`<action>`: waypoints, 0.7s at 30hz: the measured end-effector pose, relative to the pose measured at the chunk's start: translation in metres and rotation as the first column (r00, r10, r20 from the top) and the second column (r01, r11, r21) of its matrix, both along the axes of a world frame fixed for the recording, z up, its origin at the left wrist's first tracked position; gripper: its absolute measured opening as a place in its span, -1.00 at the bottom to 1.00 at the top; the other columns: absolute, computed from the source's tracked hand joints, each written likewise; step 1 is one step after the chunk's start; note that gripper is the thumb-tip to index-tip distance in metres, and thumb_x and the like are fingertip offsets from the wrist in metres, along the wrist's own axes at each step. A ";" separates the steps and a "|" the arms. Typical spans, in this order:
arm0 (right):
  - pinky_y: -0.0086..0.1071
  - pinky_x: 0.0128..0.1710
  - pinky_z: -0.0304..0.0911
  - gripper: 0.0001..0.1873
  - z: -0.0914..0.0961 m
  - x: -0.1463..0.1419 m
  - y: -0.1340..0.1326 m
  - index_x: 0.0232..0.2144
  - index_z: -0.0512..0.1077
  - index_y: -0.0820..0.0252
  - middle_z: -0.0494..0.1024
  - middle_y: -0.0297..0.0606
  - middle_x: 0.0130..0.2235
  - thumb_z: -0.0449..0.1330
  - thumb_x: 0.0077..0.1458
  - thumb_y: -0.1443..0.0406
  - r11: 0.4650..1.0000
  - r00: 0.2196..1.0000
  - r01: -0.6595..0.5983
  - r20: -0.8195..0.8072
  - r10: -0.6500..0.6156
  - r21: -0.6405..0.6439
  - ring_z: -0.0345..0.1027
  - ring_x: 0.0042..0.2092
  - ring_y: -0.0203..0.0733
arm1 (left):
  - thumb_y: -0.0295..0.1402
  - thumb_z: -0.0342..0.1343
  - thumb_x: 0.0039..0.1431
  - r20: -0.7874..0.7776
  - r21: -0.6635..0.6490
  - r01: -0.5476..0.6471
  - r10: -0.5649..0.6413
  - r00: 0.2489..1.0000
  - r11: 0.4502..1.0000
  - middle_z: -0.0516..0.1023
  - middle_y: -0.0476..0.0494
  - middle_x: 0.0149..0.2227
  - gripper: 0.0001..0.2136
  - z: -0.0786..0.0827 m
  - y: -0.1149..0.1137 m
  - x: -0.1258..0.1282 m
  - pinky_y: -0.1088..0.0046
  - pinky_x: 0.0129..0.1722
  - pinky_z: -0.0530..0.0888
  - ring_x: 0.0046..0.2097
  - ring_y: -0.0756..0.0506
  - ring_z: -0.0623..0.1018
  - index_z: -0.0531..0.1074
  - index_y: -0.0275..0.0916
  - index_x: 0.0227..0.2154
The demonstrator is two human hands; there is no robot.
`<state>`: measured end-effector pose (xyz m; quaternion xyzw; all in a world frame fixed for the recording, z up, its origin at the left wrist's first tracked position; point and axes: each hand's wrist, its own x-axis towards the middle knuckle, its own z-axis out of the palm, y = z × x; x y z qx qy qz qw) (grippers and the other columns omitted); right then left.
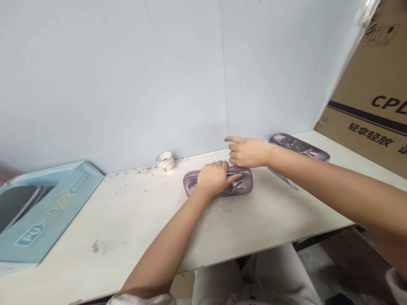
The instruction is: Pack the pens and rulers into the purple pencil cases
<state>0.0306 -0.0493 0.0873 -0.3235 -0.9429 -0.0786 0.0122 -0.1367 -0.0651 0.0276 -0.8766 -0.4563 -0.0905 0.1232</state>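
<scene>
A purple-pink pencil case [244, 184] with a raised dark pattern lies on the white table. My left hand [212, 178] is wrapped over its middle, thumb across the top and fingers over the far edge. At the far right edge of that case is my right hand [249, 152], its index finger stretched to the left and its other fingers curled in. Whatever those curled fingers hold, if anything, is hidden. Behind my right forearm a second, similar pencil case [299, 145] rests near the wall, partly covered by the arm. A thin flat piece [288, 181] shows beside the forearm.
A light blue box [57, 212] with dark contents stands at the left. By the wall is a paper cup [166, 162], with dark crumbs [146, 170] near it. A large cardboard carton [375, 93] rises at the right. The table's front edge [270, 250] runs above my lap.
</scene>
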 end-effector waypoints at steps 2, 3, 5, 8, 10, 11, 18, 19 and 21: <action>-0.10 0.09 -0.13 -0.75 0.008 -0.021 -0.002 -0.54 0.45 0.04 0.52 -0.38 -0.43 0.03 -0.02 0.43 0.996 0.996 -0.087 0.036 0.086 0.029 0.23 -0.10 -0.20 | 0.01 -0.32 0.20 0.050 0.022 -0.042 0.041 0.998 0.999 0.50 -0.28 -0.38 -0.46 -0.002 -0.005 0.001 0.30 -0.34 0.29 -0.30 -0.21 0.49 0.42 -0.34 -0.35; -0.11 0.10 -0.14 -0.74 0.010 -0.028 -0.004 -0.54 0.45 0.05 0.52 -0.38 -0.43 0.03 -0.02 0.44 0.991 0.992 -0.117 0.045 0.114 0.059 0.24 -0.10 -0.20 | -0.08 -0.33 0.24 0.075 0.035 -0.069 0.066 0.995 0.997 0.49 -0.28 -0.41 -0.50 -0.003 -0.007 0.002 0.29 -0.33 0.29 -0.31 -0.21 0.49 0.43 -0.33 -0.38; -0.12 0.10 -0.14 -0.73 0.005 -0.033 -0.009 -0.49 0.46 0.08 0.52 -0.34 -0.41 0.00 0.02 0.45 0.985 0.994 -0.106 0.020 0.104 0.134 0.25 -0.11 -0.19 | -0.25 -0.35 0.27 0.112 0.063 -0.106 0.099 0.989 0.992 0.49 -0.28 -0.43 -0.55 -0.005 -0.011 0.003 0.27 -0.33 0.27 -0.31 -0.21 0.49 0.44 -0.33 -0.40; -0.19 0.02 -0.02 -0.74 -0.019 -0.029 -0.021 -0.32 0.44 0.18 0.53 -0.20 -0.30 -0.06 0.12 0.40 0.977 0.984 0.118 -0.150 -0.091 0.180 0.28 -0.14 -0.15 | -0.34 -0.33 0.26 0.143 0.099 -0.095 0.081 0.986 0.990 0.49 -0.29 -0.39 -0.59 -0.007 -0.015 0.004 0.25 -0.31 0.26 -0.28 -0.21 0.48 0.43 -0.34 -0.39; -0.31 -0.14 0.08 -0.70 -0.042 -0.029 -0.030 -0.19 0.37 0.24 0.51 -0.14 -0.25 -0.13 0.19 0.33 0.940 0.910 0.325 -0.305 -0.282 0.100 0.31 -0.18 -0.16 | -0.36 -0.33 0.26 0.162 0.105 -0.076 0.059 0.985 0.991 0.50 -0.28 -0.36 -0.60 -0.008 -0.016 0.003 0.26 -0.29 0.26 -0.27 -0.20 0.48 0.43 -0.34 -0.37; -0.36 -0.20 0.09 -0.66 -0.054 -0.030 -0.034 -0.13 0.33 0.24 0.51 -0.14 -0.24 -0.19 0.22 0.30 0.910 0.855 0.411 -0.368 -0.366 0.047 0.33 -0.19 -0.18 | -0.36 -0.33 0.26 0.166 0.105 -0.068 0.050 0.985 0.992 0.50 -0.27 -0.35 -0.61 -0.008 -0.016 0.001 0.26 -0.28 0.26 -0.26 -0.19 0.48 0.43 -0.33 -0.36; -0.40 -0.34 0.02 -0.56 -0.089 -0.042 -0.043 -0.19 0.34 0.18 0.51 -0.19 -0.29 -0.30 0.25 0.18 0.831 0.752 0.553 -0.467 -0.465 0.064 0.32 -0.25 -0.19 | -0.34 -0.32 0.24 0.216 0.038 -0.148 0.136 0.967 0.988 0.53 -0.25 -0.26 -0.61 -0.011 -0.010 -0.047 0.25 -0.13 0.29 -0.18 -0.18 0.48 0.43 -0.32 -0.20; -0.41 -0.35 0.01 -0.56 -0.089 -0.042 -0.043 -0.20 0.34 0.18 0.51 -0.20 -0.31 -0.29 0.25 0.18 0.832 0.753 0.550 -0.471 -0.460 0.066 0.32 -0.26 -0.19 | -0.35 -0.34 0.24 0.275 0.018 -0.181 0.169 0.946 0.983 0.53 -0.25 -0.20 -0.60 -0.013 -0.009 -0.059 0.26 -0.10 0.29 -0.13 -0.18 0.46 0.41 -0.31 -0.15; -0.41 -0.36 0.00 -0.56 -0.088 -0.043 -0.042 -0.22 0.35 0.19 0.51 -0.20 -0.32 -0.29 0.25 0.19 0.840 0.756 0.537 -0.484 -0.440 0.074 0.31 -0.27 -0.20 | -0.36 -0.35 0.23 0.425 -0.069 -0.216 0.224 0.877 0.974 0.48 -0.26 -0.08 -0.58 -0.019 -0.008 -0.082 0.33 -0.07 0.31 -0.05 -0.14 0.43 0.35 -0.32 -0.04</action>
